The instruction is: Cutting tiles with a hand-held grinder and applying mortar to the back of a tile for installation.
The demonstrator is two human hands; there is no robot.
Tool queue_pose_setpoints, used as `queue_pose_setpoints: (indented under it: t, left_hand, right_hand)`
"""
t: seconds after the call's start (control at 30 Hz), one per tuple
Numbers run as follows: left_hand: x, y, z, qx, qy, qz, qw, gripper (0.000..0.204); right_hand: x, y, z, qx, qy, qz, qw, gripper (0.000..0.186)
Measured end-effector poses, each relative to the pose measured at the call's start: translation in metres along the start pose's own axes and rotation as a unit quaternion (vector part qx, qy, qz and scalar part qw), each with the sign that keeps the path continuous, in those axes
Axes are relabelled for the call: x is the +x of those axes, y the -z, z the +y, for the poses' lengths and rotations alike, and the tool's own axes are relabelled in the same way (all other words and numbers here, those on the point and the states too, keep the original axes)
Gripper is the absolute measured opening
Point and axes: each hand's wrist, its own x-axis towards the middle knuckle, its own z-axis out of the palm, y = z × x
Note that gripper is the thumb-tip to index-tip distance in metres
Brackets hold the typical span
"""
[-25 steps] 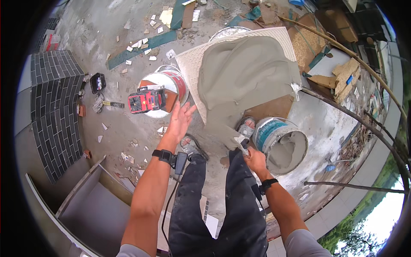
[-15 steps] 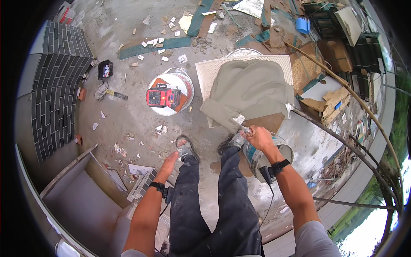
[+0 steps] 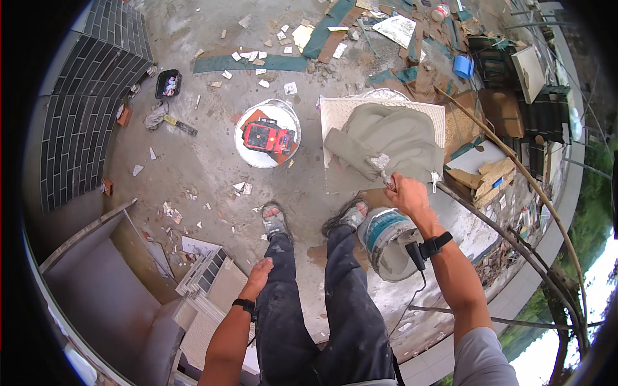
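Note:
My right hand point(image 3: 407, 193) grips the handle of a trowel point(image 3: 380, 165) whose blade lies on a heap of grey mortar point(image 3: 386, 138). The mortar covers most of a large square white tile point(image 3: 335, 109) resting flat in front of my feet. Below my right hand stands a bucket point(image 3: 386, 241) with grey mortar inside. My left hand point(image 3: 259, 273) hangs by my left thigh, holding nothing, fingers loosely curled against my dark trousers.
A white bucket point(image 3: 248, 151) with a red laser level point(image 3: 269, 136) on top stands to the left of the tile. Dark brick-pattern tiling point(image 3: 84, 122) runs along the left. Grey tile stacks point(image 3: 212, 283) lie at lower left. Rubble, tile shards and boards litter the concrete floor behind.
My left hand has dropped from the tile's near edge to my thigh. My right hand has risen from the mortar bucket and brought the trowel onto the mortar heap.

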Motion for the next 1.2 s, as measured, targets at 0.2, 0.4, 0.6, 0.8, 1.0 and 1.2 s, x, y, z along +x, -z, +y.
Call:
queue_pose_setpoints:
  t: [0.2, 0.4, 0.6, 0.8, 1.0, 1.2]
  left_hand:
    - [0.011, -0.038, 0.048, 0.029, -0.076, -0.073, 0.994, 0.064]
    - [0.011, -0.031, 0.124, -0.036, -0.065, -0.082, 0.994, 0.072]
    - [0.048, -0.085, 0.194, -0.164, -0.043, -0.049, 0.984, 0.086]
    - [0.088, -0.152, 0.255, -0.197, -0.048, -0.087, 0.975, 0.095]
    - [0.085, -0.17, 0.269, -0.219, 0.015, -0.082, 0.972, 0.098]
    - [0.082, -0.164, 0.284, -0.178, 0.034, -0.055, 0.982, 0.101]
  right_hand:
    - [0.015, -0.053, -0.009, -0.068, 0.1, -0.097, 0.988, 0.034]
    - [-0.04, -0.06, -0.011, 0.023, 0.102, -0.153, 0.983, 0.047]
    - [-0.016, -0.016, 0.086, -0.079, 0.161, -0.115, 0.977, 0.04]
    - [0.09, 0.03, 0.109, -0.189, 0.286, -0.022, 0.939, 0.037]
    - [0.061, -0.019, 0.122, 0.18, 0.035, -0.115, 0.976, 0.045]
    - [0.057, -0.017, 0.151, 0.106, 0.026, -0.052, 0.993, 0.044]
